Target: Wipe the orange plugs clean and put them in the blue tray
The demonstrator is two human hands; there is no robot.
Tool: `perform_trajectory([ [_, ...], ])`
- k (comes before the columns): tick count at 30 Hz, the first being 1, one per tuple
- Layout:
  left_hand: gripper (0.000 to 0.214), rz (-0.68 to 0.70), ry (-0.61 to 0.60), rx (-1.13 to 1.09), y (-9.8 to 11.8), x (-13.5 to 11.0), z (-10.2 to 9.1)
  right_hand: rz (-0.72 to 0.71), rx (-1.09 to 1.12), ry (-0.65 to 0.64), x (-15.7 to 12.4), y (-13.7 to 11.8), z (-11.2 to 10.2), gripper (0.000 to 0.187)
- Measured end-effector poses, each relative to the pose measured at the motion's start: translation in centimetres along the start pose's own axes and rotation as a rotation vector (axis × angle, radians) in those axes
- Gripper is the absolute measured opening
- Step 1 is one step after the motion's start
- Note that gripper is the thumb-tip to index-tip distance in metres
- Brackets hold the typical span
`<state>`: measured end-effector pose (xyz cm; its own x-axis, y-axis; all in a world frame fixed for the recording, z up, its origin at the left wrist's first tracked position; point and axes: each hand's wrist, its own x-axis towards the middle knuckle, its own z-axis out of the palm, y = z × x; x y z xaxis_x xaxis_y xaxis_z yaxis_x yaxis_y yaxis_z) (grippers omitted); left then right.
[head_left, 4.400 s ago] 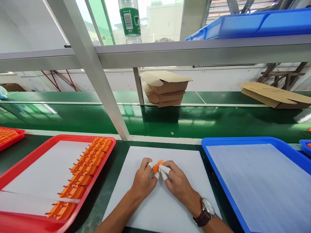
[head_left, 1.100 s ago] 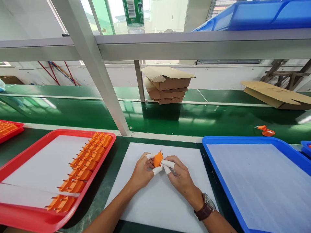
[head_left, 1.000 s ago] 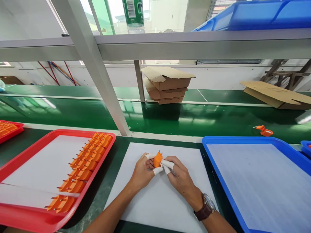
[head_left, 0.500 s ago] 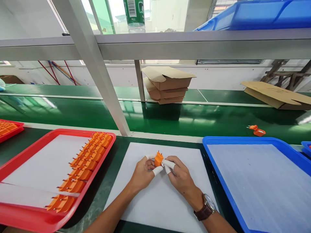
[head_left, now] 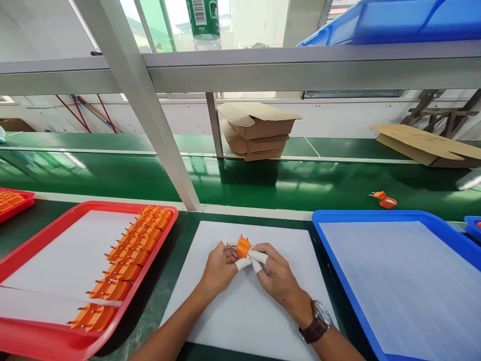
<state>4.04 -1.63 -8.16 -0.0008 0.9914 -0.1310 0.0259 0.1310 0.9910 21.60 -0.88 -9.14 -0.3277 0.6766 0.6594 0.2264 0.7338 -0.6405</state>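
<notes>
An orange two-pin plug (head_left: 243,247) is held up over the white sheet (head_left: 229,321), its pins pointing up and away from me. My left hand (head_left: 218,268) grips it from the left between finger and thumb. From the right, my right hand (head_left: 276,273) has its fingertips pinched together against the plug's lower right side; whether they also hold something small is hidden. White finger cots cover thumb and fingertips on both hands. Rows of similar plugs (head_left: 130,271) lie along the right side of the red tray (head_left: 48,346).
A paper-lined blue tray (head_left: 347,296) stands at right. Beyond lies a green conveyor belt (head_left: 300,193) with one orange plug (head_left: 385,200) on it. Cardboard boxes (head_left: 259,130) sit behind the belt. A metal frame post (head_left: 158,130) slants down to the table's back edge.
The loose plug on the belt has travelled left. My hands keep nearly the same hold on the plug, which is turned slightly. The whole view has shifted a little.
</notes>
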Motion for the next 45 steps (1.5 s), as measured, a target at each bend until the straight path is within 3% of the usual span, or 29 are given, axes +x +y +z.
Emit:
perform_trajectory([
  [6, 0.054, -0.004, -0.023, 0.01, 0.46, -0.04, -0.06, -0.042, -0.049, 0.001, 0.0, 0.14, -0.04, 0.046],
  [22, 0.05, 0.005, -0.044, 0.04, 0.69, -0.08, -0.17, -0.226, -0.318, 0.022, 0.11, 0.43, -0.2, 0.032],
  [28, 0.05, 0.003, -0.052, 0.053, 0.66, -0.01, -0.29, -0.202, -0.391, 0.008, 0.0, 0.66, -0.32, 0.031],
  [45, 0.05, 0.001, -0.034, 0.032, 0.84, 0.02, -0.19, -0.208, -0.336, -0.015, -0.03, 0.25, -0.21, 0.031],
])
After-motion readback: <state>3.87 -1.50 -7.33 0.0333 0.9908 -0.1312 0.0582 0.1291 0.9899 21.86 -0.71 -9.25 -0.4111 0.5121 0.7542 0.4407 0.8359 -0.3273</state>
